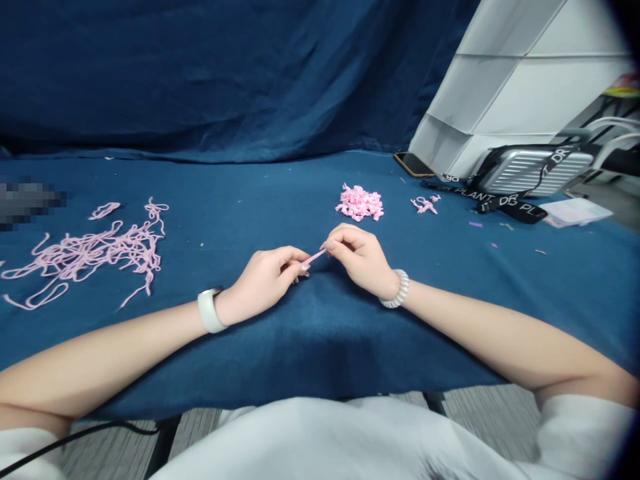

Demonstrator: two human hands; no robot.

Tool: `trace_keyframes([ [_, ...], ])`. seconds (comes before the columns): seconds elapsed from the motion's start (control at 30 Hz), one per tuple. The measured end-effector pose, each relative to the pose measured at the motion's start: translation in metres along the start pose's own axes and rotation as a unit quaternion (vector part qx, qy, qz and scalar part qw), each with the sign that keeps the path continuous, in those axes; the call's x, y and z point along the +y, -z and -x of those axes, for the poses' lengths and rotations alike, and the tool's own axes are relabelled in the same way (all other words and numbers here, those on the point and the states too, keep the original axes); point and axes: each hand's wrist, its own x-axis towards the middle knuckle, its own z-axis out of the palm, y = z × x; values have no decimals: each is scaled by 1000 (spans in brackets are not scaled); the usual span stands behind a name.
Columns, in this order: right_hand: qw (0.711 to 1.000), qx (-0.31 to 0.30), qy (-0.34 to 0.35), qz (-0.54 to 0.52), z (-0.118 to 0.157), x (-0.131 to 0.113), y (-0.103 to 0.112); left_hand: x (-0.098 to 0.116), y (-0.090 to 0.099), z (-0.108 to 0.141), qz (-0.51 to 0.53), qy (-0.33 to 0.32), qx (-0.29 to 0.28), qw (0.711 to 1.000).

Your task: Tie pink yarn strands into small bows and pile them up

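Between my two hands a short piece of pink yarn (316, 257) is stretched taut, just above the blue cloth. My left hand (274, 275), with a pale watch band on the wrist, pinches its lower left end between thumb and fingers. The upper right end is pinched by my right hand (357, 255), which has a coiled band at the wrist. Just beyond my right hand lies a heap of small pink yarn knots (359, 203). Loose pink yarn strands (100, 250) sprawl in a tangle to the left of my left hand.
A few pink yarn scraps (425, 204) lie right of the heap. Farther right are a phone (414, 165), a silver ribbed case (540, 170), a black lettered strap (470, 193) and a pale packet (577, 212). A white panel (505, 80) stands behind them.
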Motion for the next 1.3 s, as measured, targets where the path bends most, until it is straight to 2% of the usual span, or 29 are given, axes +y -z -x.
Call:
trace_keyframes([
  [0.1,1000,-1,7,4,0,0,0,-1,1,-1,-52,-40,-4,998],
  [0.23,1000,0,3,8,0,1,0,-3,0,1,-149,-161,2,976],
  [0.43,999,-10,-31,-3,-1,3,0,-5,3,2,-335,-342,64,876],
  [0.57,998,-34,-58,4,0,5,-3,-5,2,2,-356,-401,88,839],
  [0.77,995,-86,-58,13,2,5,-7,-5,-2,5,-332,-442,94,828],
  [0.9,994,-98,-44,12,3,5,-8,-6,-2,6,-308,-445,109,834],
  [1.07,992,-118,-44,-4,4,6,-9,-6,-3,4,-283,-455,76,841],
  [1.3,985,-145,-95,-9,3,8,-9,-6,-2,2,-271,-468,76,837],
])
